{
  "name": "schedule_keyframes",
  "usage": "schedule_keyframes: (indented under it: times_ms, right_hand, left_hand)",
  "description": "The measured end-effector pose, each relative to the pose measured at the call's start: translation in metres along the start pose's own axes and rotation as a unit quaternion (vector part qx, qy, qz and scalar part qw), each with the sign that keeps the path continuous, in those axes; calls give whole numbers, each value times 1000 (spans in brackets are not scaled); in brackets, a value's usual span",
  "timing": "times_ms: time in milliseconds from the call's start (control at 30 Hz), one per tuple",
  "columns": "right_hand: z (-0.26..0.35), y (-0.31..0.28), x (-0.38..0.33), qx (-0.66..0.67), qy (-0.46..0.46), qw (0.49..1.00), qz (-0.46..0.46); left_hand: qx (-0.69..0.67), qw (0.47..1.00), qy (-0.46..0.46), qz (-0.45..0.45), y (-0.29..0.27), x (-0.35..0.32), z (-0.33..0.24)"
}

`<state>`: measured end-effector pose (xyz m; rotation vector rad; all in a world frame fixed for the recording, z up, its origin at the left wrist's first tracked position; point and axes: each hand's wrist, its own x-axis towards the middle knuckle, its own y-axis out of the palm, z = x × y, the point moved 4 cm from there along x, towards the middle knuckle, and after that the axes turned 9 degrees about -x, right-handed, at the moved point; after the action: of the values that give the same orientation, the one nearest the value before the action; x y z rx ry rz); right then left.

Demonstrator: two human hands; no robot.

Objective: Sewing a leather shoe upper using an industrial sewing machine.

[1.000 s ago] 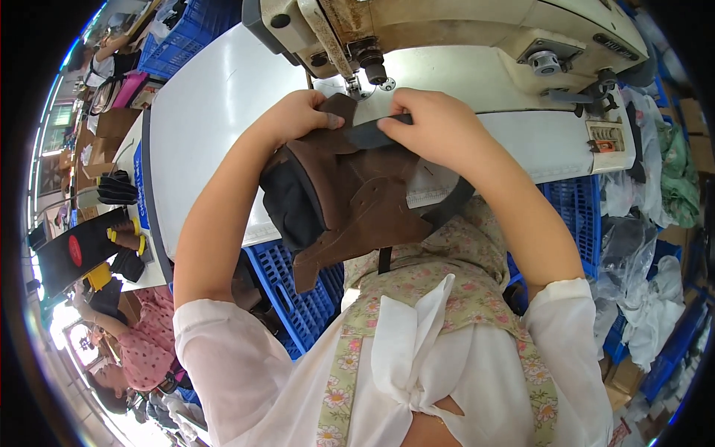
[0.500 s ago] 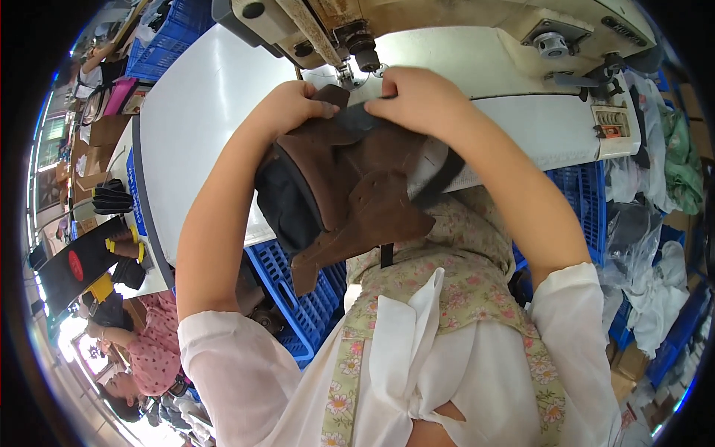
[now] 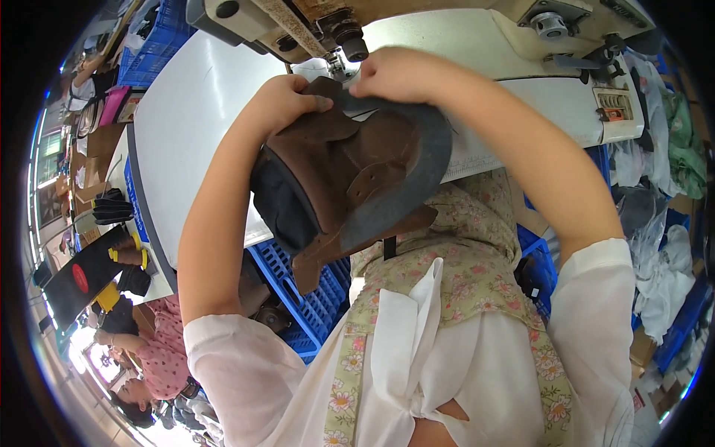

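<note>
My left hand (image 3: 281,104) pinches the top edge of a brown leather shoe upper (image 3: 309,179), thumb on top. The upper hangs off the near side of the table, with black lining (image 3: 279,212) bulging at its left. A curved, flat dark grey strip (image 3: 434,156) loops over its right side. My right hand (image 3: 391,74) is closed on the strip's upper end, close to the sewing machine's presser foot (image 3: 340,71). Both hands are just on the near side of that foot. Whether strip and leather are joined there cannot be made out.
The sewing machine head (image 3: 417,11) spans the back of the white table (image 3: 201,127). Blue crates (image 3: 316,290) stand below the table edge by my lap. Plastic bags (image 3: 663,276) are piled at the right. At the far left a person in pink (image 3: 160,357) sits near another table.
My right hand has moved up and slightly left with the strip's end. The grey strip now curves openly across the upper's right side. My left hand stays on the leather.
</note>
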<state>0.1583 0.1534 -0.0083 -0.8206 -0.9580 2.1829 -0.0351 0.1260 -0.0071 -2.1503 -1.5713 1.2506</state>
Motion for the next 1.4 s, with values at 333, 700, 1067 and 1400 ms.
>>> schedule_keyframes:
  times_ms: [333, 700, 1067, 1400]
  right_hand:
    - [7, 27, -36, -105, 47, 980, -164]
    - [12, 28, -32, -72, 23, 984, -163]
    - [12, 19, -33, -47, -7, 979, -197]
    - [2, 21, -35, -73, 11, 977, -199]
  left_hand:
    - [114, 993, -9, -6, -1, 0, -15]
    - [-36, 999, -4, -23, 1, -1, -2]
    - [-258, 961, -44, 95, 2, -18, -4]
    - [10, 999, -26, 15, 2, 8, 2]
